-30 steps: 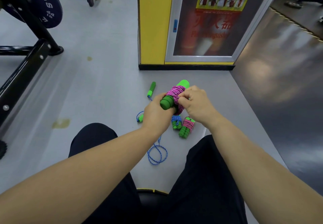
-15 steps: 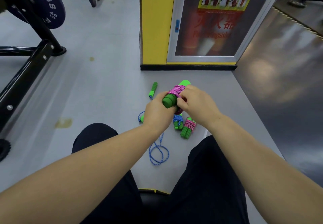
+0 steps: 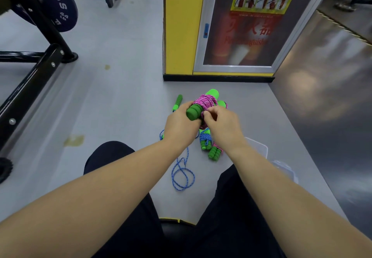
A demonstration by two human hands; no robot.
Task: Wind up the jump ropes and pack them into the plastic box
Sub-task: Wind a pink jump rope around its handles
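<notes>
— Where's the pink jump rope (image 3: 204, 101)?
— Held above the floor (image 3: 120, 96): left grip (image 3: 180, 126) clasps its green handles (image 3: 194, 113), right grip (image 3: 222, 124) pinches the rope. Plastic box (image 3: 260, 147) lies beside the right forearm.

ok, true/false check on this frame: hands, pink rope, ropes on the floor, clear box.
1. The left hand grips the green foam handles wrapped in pink braided rope. True.
2. The right hand hangs open, holding nothing. False: it pinches the pink braided rope.
3. Every rope on the grey floor is wound. False: a blue braided rope lies in loose loops.
4. A wound blue bundle and a wound pink bundle lie on the floor below the hands. True.
5. Those bundles sit inside the clear plastic box. False: they lie on the floor left of it.
</notes>
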